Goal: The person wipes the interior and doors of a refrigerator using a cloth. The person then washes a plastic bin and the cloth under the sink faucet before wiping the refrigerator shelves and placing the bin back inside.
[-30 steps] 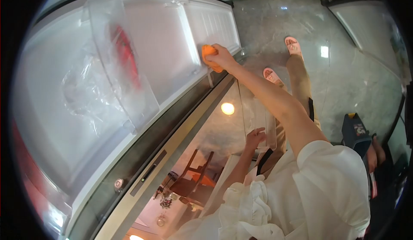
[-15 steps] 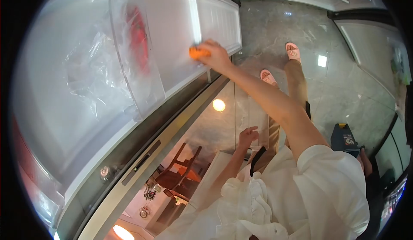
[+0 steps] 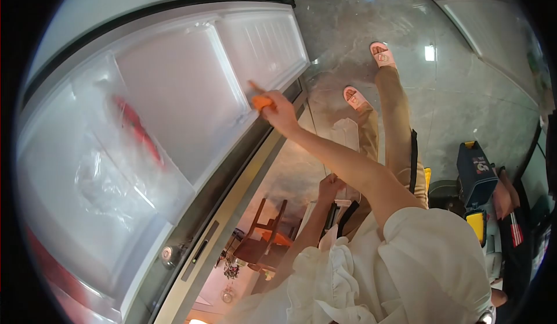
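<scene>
My right hand (image 3: pixel 279 114) is closed around a bunched orange cloth (image 3: pixel 263 101), near the lower edge of the white inner panel of a refrigerator door (image 3: pixel 180 86). A narrow orange end sticks up from it. Lower down, by my thigh, my left hand (image 3: pixel 332 187) has its fingers closed at the edge of a clear plastic fridge bin (image 3: pixel 346 131); my forearm hides part of it. Farther left on the door, a clear shelf (image 3: pixel 168 190) has a red item (image 3: pixel 138 129) and crinkled clear plastic (image 3: pixel 96 176) behind it.
A chair (image 3: pixel 258 245) stands beyond the door's edge (image 3: pixel 232 190). On the right are a dark bin (image 3: pixel 477 173) and a yellow item (image 3: pixel 477 226). My feet in pink slippers (image 3: pixel 383 56) are on the grey tiled floor (image 3: pixel 336 33). Another open door panel (image 3: pixel 487 28) stands at upper right.
My right hand has moved with the orange cloth down the panel to its lower edge. The view has shifted, showing more of the items on the right. My left hand stays beside the clear bin.
</scene>
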Available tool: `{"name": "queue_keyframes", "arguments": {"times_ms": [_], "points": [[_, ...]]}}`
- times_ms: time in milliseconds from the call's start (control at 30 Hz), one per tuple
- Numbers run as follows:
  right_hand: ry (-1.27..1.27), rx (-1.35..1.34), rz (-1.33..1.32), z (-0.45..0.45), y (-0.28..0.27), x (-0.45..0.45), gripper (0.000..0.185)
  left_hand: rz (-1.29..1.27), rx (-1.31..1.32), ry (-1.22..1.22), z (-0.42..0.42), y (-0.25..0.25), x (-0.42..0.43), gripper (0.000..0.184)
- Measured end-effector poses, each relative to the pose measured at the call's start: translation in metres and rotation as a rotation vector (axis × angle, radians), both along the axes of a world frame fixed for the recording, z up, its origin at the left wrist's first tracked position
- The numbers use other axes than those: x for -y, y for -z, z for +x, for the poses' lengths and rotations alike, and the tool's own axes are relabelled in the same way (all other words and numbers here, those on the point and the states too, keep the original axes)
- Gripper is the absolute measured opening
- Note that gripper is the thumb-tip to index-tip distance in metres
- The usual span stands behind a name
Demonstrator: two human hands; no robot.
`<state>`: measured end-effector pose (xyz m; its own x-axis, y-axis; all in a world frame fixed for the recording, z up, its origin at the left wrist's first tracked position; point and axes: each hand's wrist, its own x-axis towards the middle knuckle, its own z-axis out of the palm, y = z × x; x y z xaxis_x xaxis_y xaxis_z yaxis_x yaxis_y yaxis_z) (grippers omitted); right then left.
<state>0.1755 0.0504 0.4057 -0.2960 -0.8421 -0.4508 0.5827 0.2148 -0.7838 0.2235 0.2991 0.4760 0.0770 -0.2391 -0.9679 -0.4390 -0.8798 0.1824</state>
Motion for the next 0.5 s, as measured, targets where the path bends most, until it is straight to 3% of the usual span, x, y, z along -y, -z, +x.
{"name": "queue_keyframes", "arguments": {"times_ms": [67, 200, 333, 500], "points": [[0.042, -0.241, 0.052, 0.012, 0.060, 0.000, 0.035, -0.053, -0.020, -0.049, -0.012, -0.005, 0.009, 0.026], [-0.272, -0.216, 0.213, -0.010, 0.129, 0.022, 0.037, -0.049, -0.034, -0.135, -0.012, 0.006, 0.005, 0.027], [-0.567, -0.168, 0.265, -0.043, 0.141, 0.043, 0.035, -0.054, -0.058, -0.210, -0.010, 0.019, 0.001, 0.029], [-0.566, -0.103, 0.277, -0.019, 0.143, 0.037, 0.029, -0.060, -0.107, -0.285, -0.003, 0.018, -0.002, 0.029]]}}
